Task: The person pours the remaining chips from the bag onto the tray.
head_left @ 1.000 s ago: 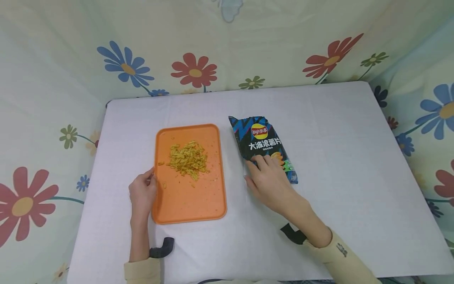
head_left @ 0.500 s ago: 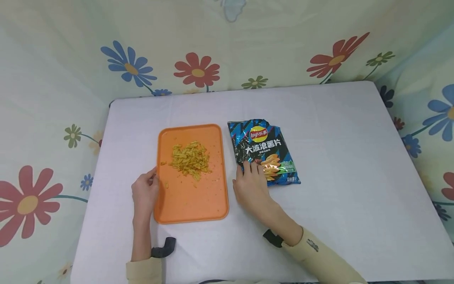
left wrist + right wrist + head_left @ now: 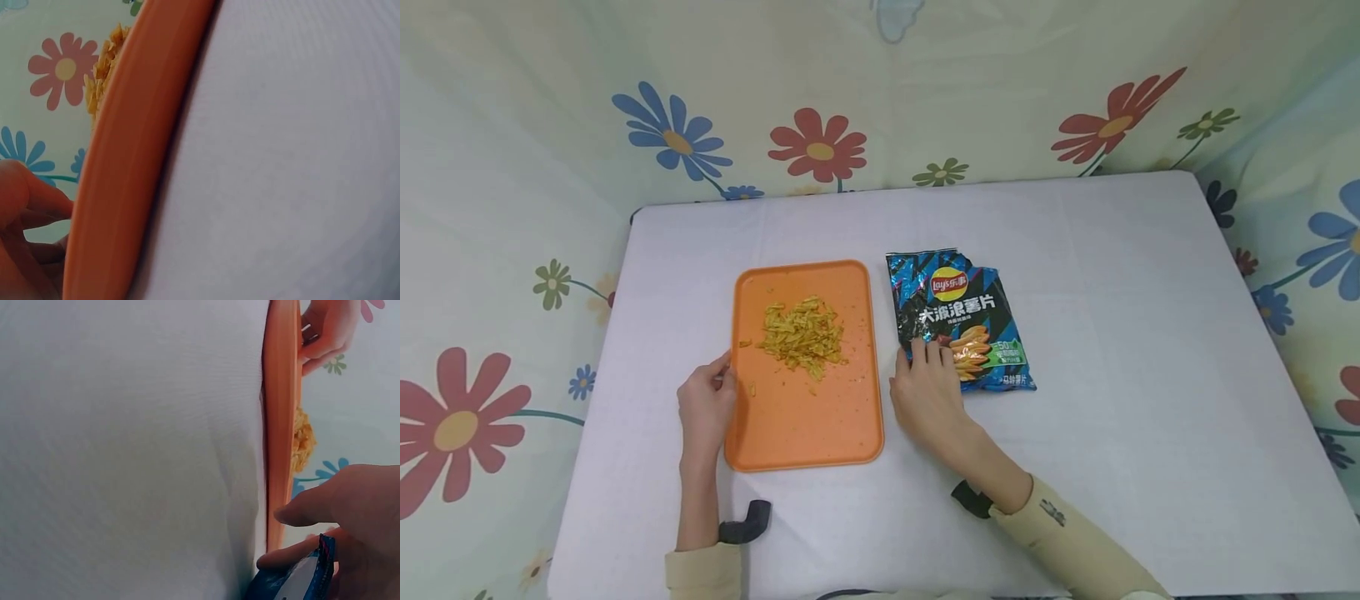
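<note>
I keep my left hand (image 3: 705, 406) pinching the orange tray (image 3: 857, 433) rim; right hand (image 3: 927, 392) fingers lie flat on the Lay's chip bag (image 3: 958, 308), pressing evenly

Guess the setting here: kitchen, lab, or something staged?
Likely a staged tabletop setup, not a kitchen: a white-covered table walled in by flowered cloth, with only an orange tray of crisps and a crisp bag.

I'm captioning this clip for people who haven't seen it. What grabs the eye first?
The bright orange tray at the table's middle, with a pile of yellow crisp pieces on its far half. Just right of it lies a dark blue crisp bag, the right hand resting on its near corner, while the left hand holds the tray's left rim.
</note>
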Demonstrator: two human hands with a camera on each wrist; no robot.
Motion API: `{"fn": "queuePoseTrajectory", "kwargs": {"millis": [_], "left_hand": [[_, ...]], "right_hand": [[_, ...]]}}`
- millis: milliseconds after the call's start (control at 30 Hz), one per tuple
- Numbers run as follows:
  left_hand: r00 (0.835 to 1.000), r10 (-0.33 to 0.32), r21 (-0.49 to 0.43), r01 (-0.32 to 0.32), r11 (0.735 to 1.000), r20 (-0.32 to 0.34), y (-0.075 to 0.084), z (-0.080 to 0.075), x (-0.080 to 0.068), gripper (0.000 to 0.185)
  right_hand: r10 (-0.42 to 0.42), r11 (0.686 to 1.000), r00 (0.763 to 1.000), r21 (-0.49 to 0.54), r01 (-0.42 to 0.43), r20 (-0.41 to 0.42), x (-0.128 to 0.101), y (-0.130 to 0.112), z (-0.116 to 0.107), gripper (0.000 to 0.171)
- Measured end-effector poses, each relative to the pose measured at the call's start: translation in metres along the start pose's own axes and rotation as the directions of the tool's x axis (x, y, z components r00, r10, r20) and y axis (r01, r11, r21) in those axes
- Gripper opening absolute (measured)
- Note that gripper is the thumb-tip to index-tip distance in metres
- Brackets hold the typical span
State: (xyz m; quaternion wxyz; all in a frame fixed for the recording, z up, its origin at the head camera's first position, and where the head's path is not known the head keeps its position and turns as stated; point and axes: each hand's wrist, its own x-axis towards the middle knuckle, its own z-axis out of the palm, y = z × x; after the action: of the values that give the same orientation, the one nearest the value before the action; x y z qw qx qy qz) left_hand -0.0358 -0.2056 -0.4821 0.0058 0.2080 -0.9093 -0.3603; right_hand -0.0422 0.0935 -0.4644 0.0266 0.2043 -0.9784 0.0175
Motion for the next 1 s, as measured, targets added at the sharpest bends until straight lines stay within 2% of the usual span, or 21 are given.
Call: {"fn": "queuePoseTrajectory", "kwargs": {"millis": [367, 667, 867, 1000], "left_hand": [[1.0, 0.013, 0.009, -0.013, 1.0, 0.005, -0.001, 0.001, 0.0, 0.037], [1.0, 0.01, 0.0, -0.01, 1.0, -0.019, -0.004, 0.001, -0.003, 0.038], [1.0, 0.002, -0.004, -0.002, 1.0, -0.019, -0.003, 0.001, -0.003, 0.037], [0.999, 0.012, 0.004, -0.012, 1.0, -0.03, -0.002, 0.0, -0.001, 0.037]], "right_hand": [[0.001, 1.0, 1.0, -0.031, -0.001, 0.01, -0.004, -0.001, 0.004, 0.049], [-0.007, 1.0, 1.0, 0.012, 0.008, -0.029, -0.004, 0.001, 0.006, 0.042], [0.016, 0.988, 0.998, 0.158, -0.005, -0.066, -0.005, 0.007, -0.002, 0.037], [0.046, 0.95, 0.993, 0.313, -0.01, -0.11, -0.005, 0.02, -0.01, 0.034]]}}
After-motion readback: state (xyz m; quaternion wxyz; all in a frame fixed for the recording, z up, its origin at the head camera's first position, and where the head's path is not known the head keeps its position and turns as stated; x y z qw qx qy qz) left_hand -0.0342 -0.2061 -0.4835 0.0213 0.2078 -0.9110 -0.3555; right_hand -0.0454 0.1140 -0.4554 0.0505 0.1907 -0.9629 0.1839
